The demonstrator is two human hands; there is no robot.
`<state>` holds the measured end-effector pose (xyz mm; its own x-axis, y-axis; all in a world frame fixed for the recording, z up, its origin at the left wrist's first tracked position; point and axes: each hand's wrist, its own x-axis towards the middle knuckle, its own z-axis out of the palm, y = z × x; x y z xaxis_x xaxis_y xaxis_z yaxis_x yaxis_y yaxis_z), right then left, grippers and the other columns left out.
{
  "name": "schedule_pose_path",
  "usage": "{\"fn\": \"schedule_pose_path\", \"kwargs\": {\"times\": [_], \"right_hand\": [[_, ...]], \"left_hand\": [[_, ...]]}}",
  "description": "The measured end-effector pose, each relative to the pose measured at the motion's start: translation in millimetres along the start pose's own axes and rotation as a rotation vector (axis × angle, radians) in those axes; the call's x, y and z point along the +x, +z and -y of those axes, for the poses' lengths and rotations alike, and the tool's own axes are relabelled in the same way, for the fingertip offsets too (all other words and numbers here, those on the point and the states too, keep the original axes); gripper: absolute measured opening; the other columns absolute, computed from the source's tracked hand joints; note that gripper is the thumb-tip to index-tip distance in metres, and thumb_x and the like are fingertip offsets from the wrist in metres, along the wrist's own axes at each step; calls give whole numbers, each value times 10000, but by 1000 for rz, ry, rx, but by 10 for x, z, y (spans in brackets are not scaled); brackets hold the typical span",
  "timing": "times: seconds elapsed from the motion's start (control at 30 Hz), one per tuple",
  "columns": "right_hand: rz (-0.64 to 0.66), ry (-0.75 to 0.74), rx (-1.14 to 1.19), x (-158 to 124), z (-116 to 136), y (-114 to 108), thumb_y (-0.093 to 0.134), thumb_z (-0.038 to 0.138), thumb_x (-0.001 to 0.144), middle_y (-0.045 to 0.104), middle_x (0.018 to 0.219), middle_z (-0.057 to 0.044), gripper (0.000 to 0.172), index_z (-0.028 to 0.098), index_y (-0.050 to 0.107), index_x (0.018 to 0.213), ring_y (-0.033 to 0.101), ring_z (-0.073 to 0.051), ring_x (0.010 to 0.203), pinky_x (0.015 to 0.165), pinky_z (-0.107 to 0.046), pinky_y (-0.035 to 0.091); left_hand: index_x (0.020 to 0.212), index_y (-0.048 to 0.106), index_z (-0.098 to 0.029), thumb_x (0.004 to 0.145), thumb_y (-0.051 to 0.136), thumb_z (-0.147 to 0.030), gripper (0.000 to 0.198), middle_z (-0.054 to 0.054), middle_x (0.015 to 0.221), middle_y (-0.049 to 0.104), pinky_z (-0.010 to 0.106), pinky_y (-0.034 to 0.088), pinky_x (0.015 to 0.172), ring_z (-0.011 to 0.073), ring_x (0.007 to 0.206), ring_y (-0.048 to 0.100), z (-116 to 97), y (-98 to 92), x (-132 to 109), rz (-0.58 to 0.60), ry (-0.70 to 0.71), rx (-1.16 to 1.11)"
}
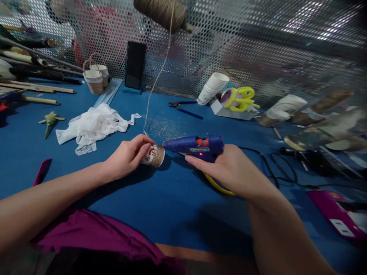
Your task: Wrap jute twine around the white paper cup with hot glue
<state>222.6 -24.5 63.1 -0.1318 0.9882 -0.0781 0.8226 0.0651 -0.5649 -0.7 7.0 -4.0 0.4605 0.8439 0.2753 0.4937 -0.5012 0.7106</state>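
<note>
My left hand is closed around a small paper cup that lies on its side just over the blue table. Twine is wound about part of the cup, and printed marks show on its white part. A strand of twine runs from the cup up to a large spool. In my right hand is a blue glue gun with a lit red light. Its nozzle points left and meets the cup's upper side, close to my left fingertips; whether it touches is too small to tell.
Crumpled white cloth strips lie at the left. Behind stand two twine-wrapped cups, a phone, pliers, stacked paper cups and yellow-handled scissors. A black cable trails rightward. A perforated metal screen borders the back.
</note>
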Motion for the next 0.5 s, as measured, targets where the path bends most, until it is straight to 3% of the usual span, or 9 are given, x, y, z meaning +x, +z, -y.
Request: {"fn": "schedule_pose_path", "kwargs": {"times": [0.23,0.5], "right_hand": [[2,-19,60,7,24,27,569,460,731,580,636,11,240,223,600,708,514,-163,599,560,-273,417],[22,31,38,-16,42,0,557,461,731,487,539,23,260,217,560,642,413,-128,499,470,-261,357]], "left_hand": [[999,537,-133,903,353,-243,235,41,783,667,208,443,568,114,626,597,-2,11,5,-6,16,6],[1005,539,-136,904,351,-254,244,39,785,669,214,444,563,119,623,602,-17,3,-10,2,20,8]]}}
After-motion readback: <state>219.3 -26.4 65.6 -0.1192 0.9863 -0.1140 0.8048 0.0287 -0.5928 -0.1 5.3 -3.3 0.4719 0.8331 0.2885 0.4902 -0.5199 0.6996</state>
